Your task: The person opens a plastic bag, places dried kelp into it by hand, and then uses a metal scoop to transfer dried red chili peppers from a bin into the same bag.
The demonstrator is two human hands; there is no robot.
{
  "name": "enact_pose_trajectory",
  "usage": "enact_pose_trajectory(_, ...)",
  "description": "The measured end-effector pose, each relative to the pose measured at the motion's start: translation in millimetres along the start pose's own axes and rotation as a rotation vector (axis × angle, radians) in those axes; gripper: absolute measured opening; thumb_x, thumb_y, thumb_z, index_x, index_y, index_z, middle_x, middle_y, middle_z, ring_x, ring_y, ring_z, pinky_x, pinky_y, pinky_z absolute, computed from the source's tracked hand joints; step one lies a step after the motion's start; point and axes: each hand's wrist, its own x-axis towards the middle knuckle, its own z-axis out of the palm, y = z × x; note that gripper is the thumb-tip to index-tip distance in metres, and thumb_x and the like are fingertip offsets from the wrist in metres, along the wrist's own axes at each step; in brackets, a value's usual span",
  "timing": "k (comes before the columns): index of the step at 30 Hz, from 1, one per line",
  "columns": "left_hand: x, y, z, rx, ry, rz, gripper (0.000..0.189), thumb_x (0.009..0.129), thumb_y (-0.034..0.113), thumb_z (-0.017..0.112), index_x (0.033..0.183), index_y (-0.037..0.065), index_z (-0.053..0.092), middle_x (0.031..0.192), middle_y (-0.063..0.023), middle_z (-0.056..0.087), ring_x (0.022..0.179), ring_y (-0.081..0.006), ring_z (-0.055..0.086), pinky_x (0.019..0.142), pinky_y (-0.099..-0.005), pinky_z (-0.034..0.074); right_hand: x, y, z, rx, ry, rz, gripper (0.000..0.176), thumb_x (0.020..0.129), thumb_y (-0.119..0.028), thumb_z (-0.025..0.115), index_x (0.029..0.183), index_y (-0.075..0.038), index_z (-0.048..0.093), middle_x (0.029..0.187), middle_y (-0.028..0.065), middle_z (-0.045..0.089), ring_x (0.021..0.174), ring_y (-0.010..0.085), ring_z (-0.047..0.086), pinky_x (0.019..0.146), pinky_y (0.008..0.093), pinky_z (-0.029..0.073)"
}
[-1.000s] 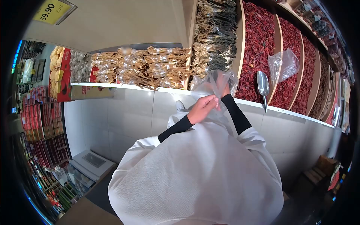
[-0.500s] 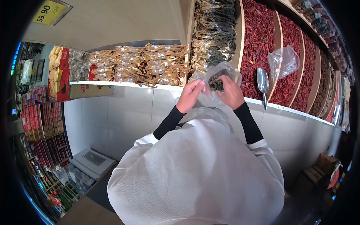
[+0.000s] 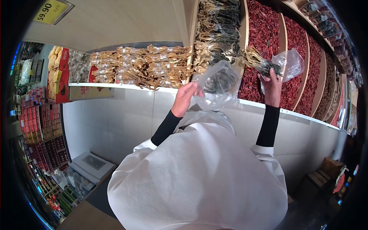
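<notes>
My left hand [image 3: 186, 96] pinches the edge of a clear plastic bag [image 3: 220, 94] in front of the shelf's white edge. The bag hangs spread out, and dark stuff shows through it. To its right, my right hand [image 3: 272, 89] grips a bundle of dried vegetable strips [image 3: 257, 61], pale tan at one end and dark green at the other. That bundle is raised over a compartment of dried red chilies [image 3: 264, 23]. Similar bundles [image 3: 217, 28] fill the compartment behind the bag.
A second crumpled plastic bag [image 3: 294, 64] lies on the chilies at right. Wooden dividers [image 3: 303, 78] separate the compartments. Brown dried bundles [image 3: 153, 65] line the shelf at left, above a white front panel [image 3: 126, 115]. A yellow price sign [image 3: 50, 11] hangs upper left.
My right hand has come out of the bag and moved right with a bundle of dried vegetable strips. It now covers where the metal scoop lay. My left hand keeps the bag.
</notes>
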Motion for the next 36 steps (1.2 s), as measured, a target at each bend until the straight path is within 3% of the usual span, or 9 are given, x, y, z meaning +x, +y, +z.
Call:
enact_pose_trajectory(7,-30,28,-8,-0.004,0.062,0.053,0.039,0.102,0.03,0.04,0.07,0.009,0.04,0.073,-0.0067,0.059,0.076,-0.0146,0.054,0.078,-0.0288,0.039,82,88,25,-0.079,-0.081,0.257,0.037,0.091,-0.026,0.066,0.114,-0.002,0.052,0.107,0.0099,0.062,0.092,0.0237,0.067,0.078,0.0306,0.056)
enact_pose_trajectory(10,-43,41,-8,-0.02,0.092,0.08,0.041,0.102,0.031,0.039,0.072,0.005,0.048,0.073,-0.0068,0.058,0.075,-0.0148,0.054,0.076,-0.0288,0.04,113,124,38,-0.14,-0.003,0.332,0.036,0.087,-0.032,0.071,0.095,-0.005,0.05,0.08,0.0004,0.05,0.093,0.0243,0.067,0.068,0.0291,0.053)
enact_pose_trajectory(11,-46,44,-9,-0.025,0.109,0.099,0.042,0.102,0.032,0.039,0.074,0.003,0.051,0.073,-0.0068,0.058,0.075,-0.0151,0.054,0.076,-0.0289,0.04,122,137,37,-0.108,0.009,0.37,0.061,0.084,-0.033,0.074,0.124,0.001,0.043,0.108,0.008,0.057,0.088,0.0209,0.065,0.064,0.0279,0.052)
enact_pose_trajectory(19,-63,54,-4,-0.156,0.183,0.154,0.042,0.102,0.029,0.038,0.076,-0.001,0.055,0.07,-0.0074,0.056,0.074,-0.0189,0.055,0.075,-0.0318,0.042,149,191,21,-0.031,-0.04,0.478,0.056,0.085,-0.029,0.074,0.115,0.005,0.042,0.098,0.0083,0.048,0.094,0.0248,0.063,0.08,0.0331,0.054)
enact_pose_trajectory(22,-65,54,-3,-0.141,0.137,0.23,0.043,0.101,0.03,0.038,0.076,-0.001,0.055,0.069,-0.008,0.054,0.074,-0.0208,0.055,0.075,-0.033,0.042,149,197,8,0.043,0.009,0.472,0.066,0.091,-0.031,0.066,0.135,0.006,0.033,0.128,0.0193,0.043,0.109,0.0282,0.059,0.088,0.0368,0.053)
enact_pose_trajectory(25,-63,54,0,-0.14,0.112,0.264,0.044,0.1,0.031,0.038,0.076,-0.002,0.055,0.068,-0.0085,0.053,0.074,-0.0219,0.055,0.076,-0.0337,0.042,146,199,-2,-0.043,-0.038,0.491,0.071,0.093,-0.034,0.06,0.142,0.004,0.026,0.137,0.0208,0.038,0.11,0.0277,0.058,0.088,0.0371,0.052)
enact_pose_trajectory(30,-61,59,5,-0.216,0.139,0.277,0.045,0.099,0.033,0.038,0.076,-0.001,0.054,0.068,-0.0079,0.052,0.074,-0.0225,0.054,0.074,-0.0338,0.041,125,197,-9,-0.477,-0.016,0.424,0.066,0.095,-0.037,0.055,0.143,0.001,0.029,0.131,0.0159,0.048,0.105,0.0265,0.06,0.087,0.0341,0.051)
enact_pose_trajectory(33,-60,62,8,-0.327,0.165,0.269,0.042,0.098,0.036,0.039,0.08,0.001,0.054,0.061,-0.0029,0.048,0.068,-0.0209,0.049,0.071,-0.0366,0.04,84,202,-11,-0.515,0.027,0.144,0.053,0.094,-0.024,0.06,0.136,0.0,0.04,0.115,0.0116,0.058,0.085,0.0152,0.063,0.067,0.0266,0.052)
enact_pose_trajectory(36,-55,56,2,-0.568,0.037,0.291,0.044,0.099,0.034,0.037,0.07,0.003,0.051,0.064,-0.0066,0.048,0.07,-0.0234,0.05,0.071,-0.0359,0.039,38,204,-16,-0.388,-0.266,0.078,0.039,0.093,-0.019,0.06,0.127,-0.003,0.049,0.101,0.006,0.061,0.084,0.0125,0.061,0.071,0.025,0.05)
